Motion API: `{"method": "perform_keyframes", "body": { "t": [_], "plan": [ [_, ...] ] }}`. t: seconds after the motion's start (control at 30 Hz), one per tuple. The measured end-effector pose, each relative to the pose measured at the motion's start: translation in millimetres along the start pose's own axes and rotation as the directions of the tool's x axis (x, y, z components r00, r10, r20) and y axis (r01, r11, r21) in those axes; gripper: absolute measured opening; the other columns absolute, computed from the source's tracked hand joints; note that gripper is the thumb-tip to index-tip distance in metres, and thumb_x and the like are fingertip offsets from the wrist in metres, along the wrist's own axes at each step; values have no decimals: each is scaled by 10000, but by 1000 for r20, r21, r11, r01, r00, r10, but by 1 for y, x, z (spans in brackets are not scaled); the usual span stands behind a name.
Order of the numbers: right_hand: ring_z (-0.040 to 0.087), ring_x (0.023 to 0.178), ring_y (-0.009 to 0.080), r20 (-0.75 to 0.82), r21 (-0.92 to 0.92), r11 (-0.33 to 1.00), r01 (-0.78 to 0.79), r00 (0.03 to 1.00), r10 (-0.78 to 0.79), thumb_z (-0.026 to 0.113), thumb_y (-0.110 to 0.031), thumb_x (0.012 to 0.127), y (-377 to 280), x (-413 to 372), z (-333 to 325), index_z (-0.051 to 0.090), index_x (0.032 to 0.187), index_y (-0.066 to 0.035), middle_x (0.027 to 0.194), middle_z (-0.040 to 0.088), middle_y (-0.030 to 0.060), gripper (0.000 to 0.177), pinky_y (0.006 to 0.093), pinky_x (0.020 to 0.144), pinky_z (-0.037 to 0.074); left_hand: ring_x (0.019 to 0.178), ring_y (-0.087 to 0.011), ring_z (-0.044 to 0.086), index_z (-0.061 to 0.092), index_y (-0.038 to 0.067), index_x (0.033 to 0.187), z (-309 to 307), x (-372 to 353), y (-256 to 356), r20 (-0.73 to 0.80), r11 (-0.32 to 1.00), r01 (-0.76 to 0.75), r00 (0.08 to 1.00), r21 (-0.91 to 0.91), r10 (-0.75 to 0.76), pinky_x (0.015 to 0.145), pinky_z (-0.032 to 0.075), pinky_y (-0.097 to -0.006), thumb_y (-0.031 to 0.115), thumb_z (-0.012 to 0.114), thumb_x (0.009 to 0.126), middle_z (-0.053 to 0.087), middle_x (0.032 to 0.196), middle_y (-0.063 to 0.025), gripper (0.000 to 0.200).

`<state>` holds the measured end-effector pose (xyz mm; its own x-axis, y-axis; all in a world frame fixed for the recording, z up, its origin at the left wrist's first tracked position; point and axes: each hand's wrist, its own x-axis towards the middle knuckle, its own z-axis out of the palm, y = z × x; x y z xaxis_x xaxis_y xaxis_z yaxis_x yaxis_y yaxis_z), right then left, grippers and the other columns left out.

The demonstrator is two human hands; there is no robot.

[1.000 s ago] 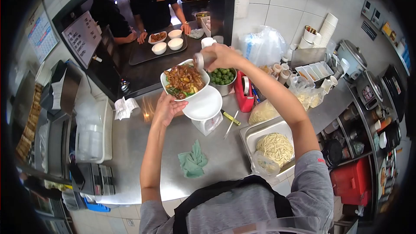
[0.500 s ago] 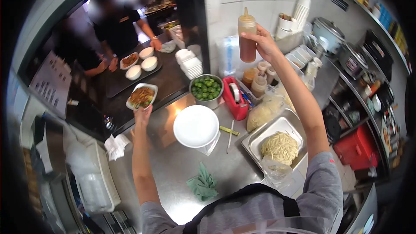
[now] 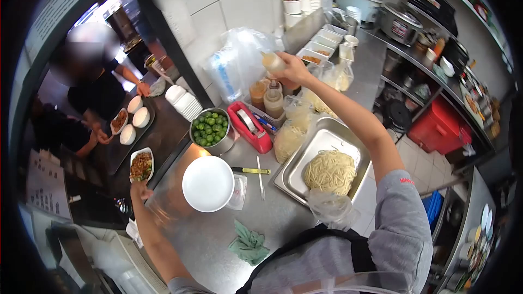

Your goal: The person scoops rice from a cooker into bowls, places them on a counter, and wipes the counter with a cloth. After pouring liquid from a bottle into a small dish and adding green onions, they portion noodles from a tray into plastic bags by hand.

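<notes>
My left hand (image 3: 141, 189) is closed on the near end of a white bowl of topped food (image 3: 142, 165), over the dark pass-through ledge. My right hand (image 3: 294, 71) grips a squeeze bottle (image 3: 273, 63), tilted with its nozzle toward the upper left. Below that bottle, several more squeeze bottles (image 3: 273, 102) stand in a bin. A steel pot of green citrus fruits (image 3: 210, 128) and a red tape dispenser (image 3: 249, 127) lie between my two hands. Closer to me is a white round bowl or lid (image 3: 208, 184).
A steel tray (image 3: 348, 140) of noodles (image 3: 330, 172) is at right, bagged noodles beside it. A green cloth (image 3: 249, 243), cutter (image 3: 251, 171) and white pen-like stick (image 3: 260, 178) lie on the steel counter. Across the ledge, a person's hands are near a tray (image 3: 122, 146) with bowls.
My right hand has lowered the squeeze bottle from upright to tilted above the bottle bin. My left hand still holds the food bowl at the ledge. The view has turned right.
</notes>
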<state>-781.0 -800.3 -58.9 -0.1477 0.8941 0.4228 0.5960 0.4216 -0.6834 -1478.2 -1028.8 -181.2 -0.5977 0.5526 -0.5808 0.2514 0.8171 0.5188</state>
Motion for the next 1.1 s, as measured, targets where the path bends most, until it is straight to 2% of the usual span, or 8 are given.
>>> {"method": "perform_keyframes", "body": {
  "t": [0.13, 0.2, 0.23, 0.3, 0.5, 0.7, 0.9, 1.1],
  "plan": [
    [561, 1009, 301, 94, -101, 979, 176, 981, -167, 810, -243, 591, 25, -17, -5, 570, 1176, -82, 1061, 605, 156, 652, 362, 863, 449, 757, -288, 661, 647, 34, 856, 5, -51, 116, -401, 653, -286, 600, 701, 692, 672, 507, -454, 192, 626, 732, 668, 793, -135, 203],
    [529, 1029, 313, 112, -157, 978, 136, 986, -119, 806, -235, 600, 35, -25, -6, 514, 1177, -33, 1144, 515, 219, 677, 375, 870, 439, 774, -312, 663, 667, 59, 829, 18, -10, 179, 304, -240, -189, 510, 952, 805, 642, 517, -454, 239, 599, 782, 655, 820, -167, 198],
    [523, 1055, 320, 147, -194, 973, 124, 984, -96, 804, -222, 605, 40, -26, -7, 475, 1196, -16, 1176, 487, 238, 707, 386, 877, 435, 680, -315, 648, 669, 75, 858, 46, -28, 203, -80, 267, -330, 486, 906, 870, 632, 501, -456, 213, 572, 758, 646, 694, -133, 195],
    [538, 1018, 385, 187, 23, 987, 157, 970, -158, 786, -169, 613, 59, -28, 1, 380, 1206, -23, 1119, 507, 252, 732, 421, 856, 446, 775, -370, 653, 650, 43, 865, 107, -75, 262, -305, 590, -290, 640, 754, 705, 714, 528, -449, 224, 545, 838, 673, 855, -132, 211],
    [524, 1052, 438, 307, -32, 989, 144, 943, -128, 723, -118, 677, 86, -39, 13, 308, 1217, -11, 1119, 520, 297, 690, 459, 862, 450, 1281, -295, 377, 367, 215, 1380, 196, -4, 292, -254, 440, -165, 619, 883, 743, 914, 421, -511, 117, 452, 847, 395, 1405, -66, 549],
    [397, 1208, 364, 230, 235, 885, 401, 862, -451, 630, -48, 777, 51, -69, -121, 344, 1308, -72, 1296, 353, 185, 604, 399, 999, 371, 959, -208, 531, 674, 139, 836, 221, -14, 311, -422, 387, 174, 290, 906, 859, 756, 439, -405, 171, 511, 832, 653, 853, 15, 166],
    [434, 1192, 314, 126, 19, 977, 211, 969, -212, 653, -70, 778, 135, -112, -240, 421, 1291, -89, 1273, 430, 149, 563, 386, 974, 395, 949, -265, 548, 636, 128, 960, 216, -20, 308, -568, 554, 127, 196, 823, 799, 722, 447, -493, 210, 504, 860, 644, 917, -32, 185],
    [558, 1016, 253, -50, -126, 991, -48, 998, 42, 605, -85, 823, 202, -110, -308, 616, 1106, -86, 1112, 576, 98, 284, 336, 803, 461, 1012, -370, 573, 458, -11, 1219, 195, -84, 286, -605, 728, -559, 756, -397, 251, 826, 465, -509, 255, 374, 962, 538, 1169, -195, 379]
  ]
}}
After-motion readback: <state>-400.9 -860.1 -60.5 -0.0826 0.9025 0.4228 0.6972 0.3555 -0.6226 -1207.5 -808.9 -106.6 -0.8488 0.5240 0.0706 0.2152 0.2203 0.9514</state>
